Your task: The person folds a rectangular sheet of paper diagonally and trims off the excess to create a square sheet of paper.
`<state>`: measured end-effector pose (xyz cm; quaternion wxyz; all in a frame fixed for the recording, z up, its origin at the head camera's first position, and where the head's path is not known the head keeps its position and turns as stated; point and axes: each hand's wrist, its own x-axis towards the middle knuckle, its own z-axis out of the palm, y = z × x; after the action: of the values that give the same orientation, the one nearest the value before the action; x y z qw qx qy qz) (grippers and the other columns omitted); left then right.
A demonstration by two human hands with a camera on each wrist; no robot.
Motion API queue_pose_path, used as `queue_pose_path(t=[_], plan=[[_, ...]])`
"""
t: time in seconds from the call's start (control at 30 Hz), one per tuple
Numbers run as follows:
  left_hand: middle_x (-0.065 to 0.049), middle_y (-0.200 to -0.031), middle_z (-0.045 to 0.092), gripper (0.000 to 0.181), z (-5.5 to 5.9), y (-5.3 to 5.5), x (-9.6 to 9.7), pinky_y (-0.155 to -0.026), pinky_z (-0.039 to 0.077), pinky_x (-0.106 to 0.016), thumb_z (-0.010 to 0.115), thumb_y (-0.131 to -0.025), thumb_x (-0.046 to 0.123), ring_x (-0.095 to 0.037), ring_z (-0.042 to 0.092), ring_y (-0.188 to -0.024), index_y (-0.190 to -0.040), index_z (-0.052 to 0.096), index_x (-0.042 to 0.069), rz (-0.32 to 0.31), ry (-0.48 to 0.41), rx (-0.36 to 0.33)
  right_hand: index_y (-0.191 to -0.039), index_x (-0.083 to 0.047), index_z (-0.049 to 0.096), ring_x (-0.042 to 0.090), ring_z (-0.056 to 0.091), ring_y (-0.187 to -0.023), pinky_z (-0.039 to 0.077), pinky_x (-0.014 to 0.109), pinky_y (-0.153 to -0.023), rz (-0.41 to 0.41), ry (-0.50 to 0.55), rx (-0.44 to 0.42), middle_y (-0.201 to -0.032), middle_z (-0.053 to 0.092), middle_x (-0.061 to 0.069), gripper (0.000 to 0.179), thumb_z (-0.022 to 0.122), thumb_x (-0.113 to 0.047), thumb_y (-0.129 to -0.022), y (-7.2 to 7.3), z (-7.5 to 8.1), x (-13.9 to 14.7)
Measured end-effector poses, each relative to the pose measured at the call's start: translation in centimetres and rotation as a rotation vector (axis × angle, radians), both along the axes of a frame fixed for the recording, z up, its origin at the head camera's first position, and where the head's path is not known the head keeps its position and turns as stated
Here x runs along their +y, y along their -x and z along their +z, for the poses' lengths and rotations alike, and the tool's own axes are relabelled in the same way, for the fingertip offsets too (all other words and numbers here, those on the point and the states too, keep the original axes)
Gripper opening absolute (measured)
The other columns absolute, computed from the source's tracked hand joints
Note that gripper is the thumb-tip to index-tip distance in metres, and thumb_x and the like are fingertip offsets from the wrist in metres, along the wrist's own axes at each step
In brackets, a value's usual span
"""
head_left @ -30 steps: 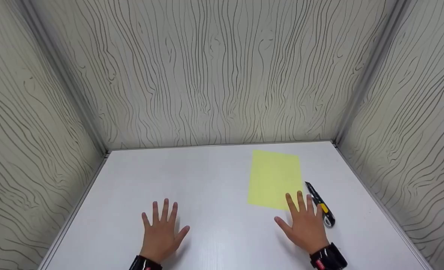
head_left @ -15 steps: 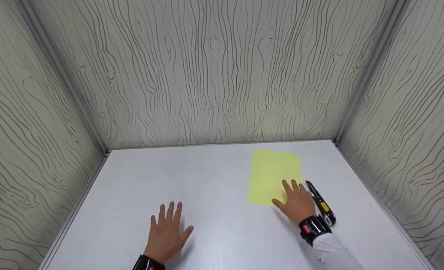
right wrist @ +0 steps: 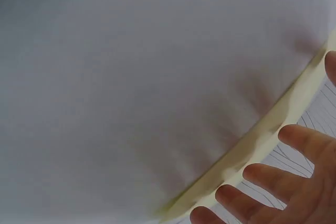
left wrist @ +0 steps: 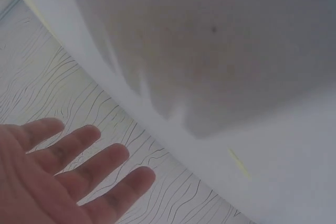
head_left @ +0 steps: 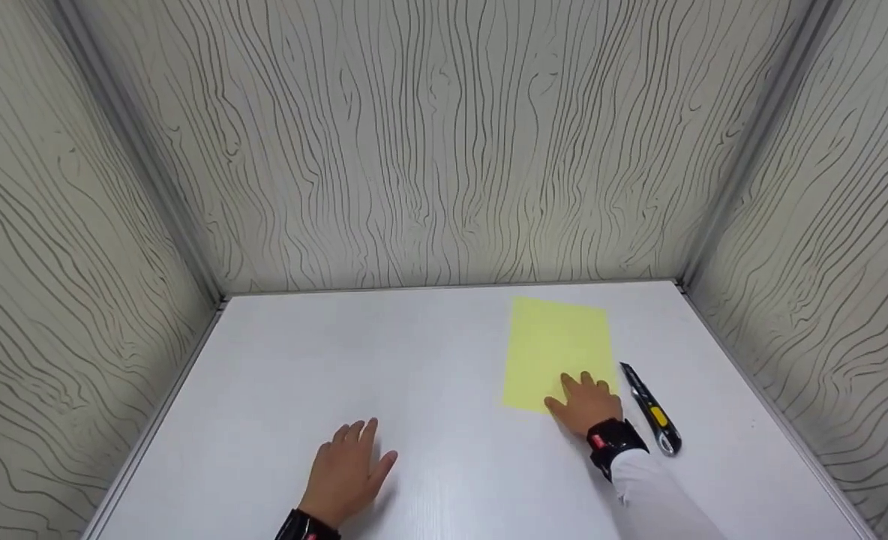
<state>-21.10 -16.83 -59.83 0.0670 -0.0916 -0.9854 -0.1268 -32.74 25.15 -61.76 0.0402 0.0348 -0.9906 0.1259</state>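
A yellow sheet of paper (head_left: 560,337) lies flat toward the right of the white table. Over its near edge is my right hand (head_left: 588,406), fingers spread and slightly bent, with nothing in its grasp. The right wrist view has these fingers (right wrist: 275,182) overlapping the yellow strip of paper (right wrist: 257,137). Just right of the sheet rests a utility knife (head_left: 652,409), black with a yellow slider, its tip pointing away from me. My left hand (head_left: 343,476) is held over the table at front centre-left, empty, its fingers extended in the left wrist view (left wrist: 68,177).
Wood-grain patterned panels stand at the back (head_left: 429,150), left (head_left: 61,247) and right (head_left: 834,247) of the white table (head_left: 384,360). Grey metal strips run along the corners and the table's side edges. Both wrists wear black bands.
My right hand has moved forward and left, from beside the knife onto the paper's near edge. The left hand has shifted slightly right and nearer, its fingers closer together. Paper and knife stay put.
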Motion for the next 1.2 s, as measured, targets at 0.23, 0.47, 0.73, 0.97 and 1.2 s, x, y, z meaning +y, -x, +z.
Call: queue_pose_path(t=[0.23,0.47,0.73,0.97,1.2], plan=[[-0.021,-0.135,0.071,0.060,0.1,-0.1,0.3,-0.097,0.059,-0.060,0.061,-0.107,0.051,-0.041,0.067,-0.126,-0.137,0.068,0.000,-0.060,0.010,0.030,-0.148,0.001,0.061,0.062,0.056,-0.127,0.051,0.080,-0.097,0.045,0.044,-0.071,-0.148,0.057,0.036,0.067,0.071,-0.044,-0.099,0.3,-0.5,-0.2],[-0.020,-0.132,0.072,0.055,0.7,0.4,1.4,-0.095,0.061,-0.058,0.068,-0.103,0.047,-0.039,0.069,-0.123,-0.133,0.070,0.000,-0.118,0.022,0.053,-0.142,0.003,0.066,0.062,0.060,-0.124,0.051,0.074,-0.103,0.174,0.044,-0.086,-0.143,0.062,0.036,0.065,0.078,-0.039,-0.093,-0.6,0.7,-0.8],[-0.021,-0.151,0.064,0.060,1.5,1.8,3.8,-0.112,0.053,-0.062,0.074,-0.100,0.046,-0.044,0.061,-0.141,-0.144,0.067,0.007,-0.238,0.052,-0.051,-0.137,0.005,0.068,0.062,0.055,-0.135,0.045,0.071,-0.114,0.321,0.151,-0.102,-0.144,0.061,0.038,0.066,0.085,-0.030,-0.084,-2.4,1.0,-1.7],[-0.021,-0.154,0.062,0.065,1.3,2.5,5.9,-0.113,0.052,-0.061,0.074,-0.098,0.051,-0.044,0.059,-0.143,-0.147,0.065,0.009,-0.311,0.107,-0.037,-0.137,-0.001,0.071,0.061,0.054,-0.138,0.046,0.070,-0.115,0.415,0.133,-0.120,-0.149,0.058,0.037,0.066,0.088,-0.031,-0.082,-3.7,1.0,-2.6],[-0.021,-0.158,0.057,0.072,1.6,3.1,7.7,-0.120,0.048,-0.059,0.078,-0.095,0.052,-0.047,0.055,-0.147,-0.150,0.063,0.008,-0.362,0.056,-0.118,-0.138,-0.008,0.072,0.057,0.053,-0.143,0.044,0.068,-0.118,0.488,0.100,-0.153,-0.153,0.059,0.030,0.065,0.091,-0.030,-0.079,-5.4,2.0,-3.6]])
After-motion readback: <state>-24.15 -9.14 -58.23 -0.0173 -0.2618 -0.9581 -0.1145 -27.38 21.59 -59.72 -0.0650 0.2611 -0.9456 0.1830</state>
